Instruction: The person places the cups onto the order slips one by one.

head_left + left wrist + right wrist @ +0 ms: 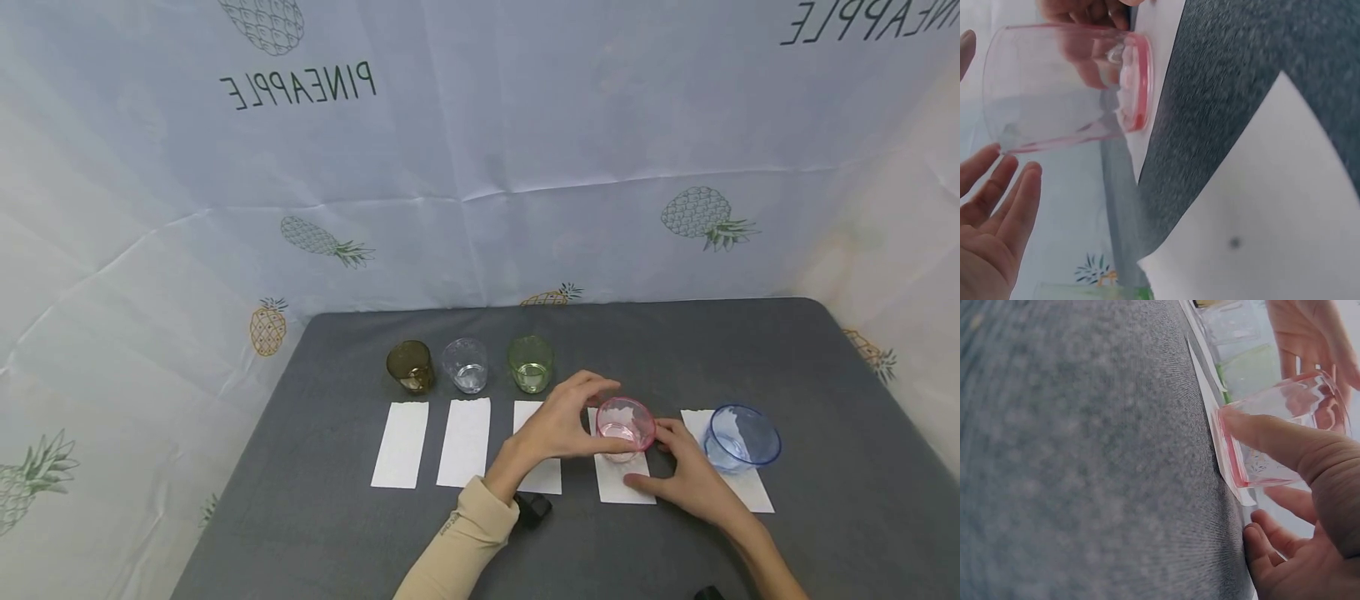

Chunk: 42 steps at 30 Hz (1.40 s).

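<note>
A clear pink glass [626,422] stands upright on a white paper strip [628,492], between the two hands. My left hand [564,419] reaches round its rim from the left, thumb in front and fingers behind. In the left wrist view the thumb [966,53] is apart from the rim, while the fingertips [1007,159] lie close to it. My right hand [693,479] is at the glass's right side, fingers loosely bent. In the right wrist view its thumb [1272,437] overlaps the base; whether it touches is unclear. Its other fingers [1266,544] show a gap from the glass.
A blue glass [742,437] stands on another paper strip [752,497] at the right. Brown [410,367], clear [466,367] and green [531,365] glasses stand behind three more strips. A pineapple-print cloth [480,133] hangs behind the grey table [300,517].
</note>
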Available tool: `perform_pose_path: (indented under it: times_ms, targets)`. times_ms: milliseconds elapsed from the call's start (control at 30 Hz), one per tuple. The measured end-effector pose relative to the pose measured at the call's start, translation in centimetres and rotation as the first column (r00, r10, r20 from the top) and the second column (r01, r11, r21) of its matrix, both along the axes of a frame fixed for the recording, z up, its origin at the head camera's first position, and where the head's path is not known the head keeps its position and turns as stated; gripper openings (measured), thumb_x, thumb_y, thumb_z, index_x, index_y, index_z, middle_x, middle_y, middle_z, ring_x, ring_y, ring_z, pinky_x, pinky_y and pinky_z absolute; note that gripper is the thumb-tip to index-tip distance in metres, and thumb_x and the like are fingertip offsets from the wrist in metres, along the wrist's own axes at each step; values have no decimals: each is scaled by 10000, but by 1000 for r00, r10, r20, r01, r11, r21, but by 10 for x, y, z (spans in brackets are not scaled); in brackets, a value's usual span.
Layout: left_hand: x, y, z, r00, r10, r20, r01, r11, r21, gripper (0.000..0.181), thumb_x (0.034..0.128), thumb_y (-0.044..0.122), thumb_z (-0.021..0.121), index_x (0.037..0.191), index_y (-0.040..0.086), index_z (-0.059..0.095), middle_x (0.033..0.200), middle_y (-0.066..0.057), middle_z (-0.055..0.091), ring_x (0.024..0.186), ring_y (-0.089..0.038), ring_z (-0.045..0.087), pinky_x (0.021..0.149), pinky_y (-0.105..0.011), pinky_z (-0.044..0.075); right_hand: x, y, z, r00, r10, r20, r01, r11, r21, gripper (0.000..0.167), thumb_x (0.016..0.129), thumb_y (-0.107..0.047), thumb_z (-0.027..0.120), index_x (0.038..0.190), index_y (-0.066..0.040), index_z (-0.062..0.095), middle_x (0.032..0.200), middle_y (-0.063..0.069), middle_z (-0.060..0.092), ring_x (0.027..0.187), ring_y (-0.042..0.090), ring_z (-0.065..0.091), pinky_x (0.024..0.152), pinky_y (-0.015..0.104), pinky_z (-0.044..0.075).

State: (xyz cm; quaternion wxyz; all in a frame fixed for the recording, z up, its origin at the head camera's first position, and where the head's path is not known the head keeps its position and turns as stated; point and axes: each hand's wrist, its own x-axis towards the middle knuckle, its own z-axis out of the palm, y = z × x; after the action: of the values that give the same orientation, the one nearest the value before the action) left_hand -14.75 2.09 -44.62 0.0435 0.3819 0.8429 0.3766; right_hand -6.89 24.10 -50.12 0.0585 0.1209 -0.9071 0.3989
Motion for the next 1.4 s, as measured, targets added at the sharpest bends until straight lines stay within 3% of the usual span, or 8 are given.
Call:
perform_pose_path:
  times_ms: [167,333,600,833,1067,1300,1400]
  targets:
    - [-5,-4,0,1000,-23,0,23,997,69,719,793,326,889,1398,76,593,1324,-115,612,1172,-247,671,1028,-166,512,-1,-3,0,997,-11,-82,5,997,-72,673,629,-169,981,1210,-3,683,1175,136,615,1052,-116,451,827,131,510]
    - [-9,-12,1,999,-32,8,31,994,104,692,804,275,879,1395,57,592,1315,-101,613,1194,-294,653,1060,-197,507,0,-7,7,995,-34,-98,23,993,-117,778,634,-133,977,1311,19,625,1172,141,603,1043,-116,454,842,33,458]
    - [-16,-30,6,1000,-25,9,23,988,154,664,806,223,877,1386,51,603,1323,-106,613,1242,-255,638,1089,-236,501,0,-11,21,989,-62,-134,41,987,-153,886,631,-100,975,1411,-4,567,1261,189,557,1084,-137,432,894,-44,387]
    - [-30,-51,13,999,14,-29,-10,989,151,673,803,231,881,1389,61,599,1348,-110,600,1246,-266,622,1071,-339,533,0,-15,33,983,-79,-168,54,988,-146,871,617,-95,978,1400,-56,598,1285,144,548,1040,-88,470,877,12,380]
    - [-44,-73,20,995,51,-88,-40,991,129,668,796,263,882,1376,63,617,1346,-106,607,1262,-339,619,1064,-419,529,-2,-24,47,982,-99,-163,80,990,-117,819,656,-152,970,1396,-118,620,1280,88,583,1163,-119,401,911,27,357]
    - [-57,-91,24,992,77,-102,-72,996,56,708,785,300,892,1399,87,610,1385,-82,587,1288,-259,595,1085,-442,510,-5,-37,58,986,-92,-142,75,990,-121,775,694,-167,951,1397,-176,627,1286,69,594,1173,-56,396,863,252,513]
    - [-63,-96,25,993,80,-91,-77,996,33,732,777,314,900,1407,84,605,1401,-77,570,1310,-259,575,1094,-468,500,-7,-45,62,986,-60,-155,38,989,-144,768,698,-155,948,1396,-184,629,1280,59,597,1166,-16,422,838,286,508]
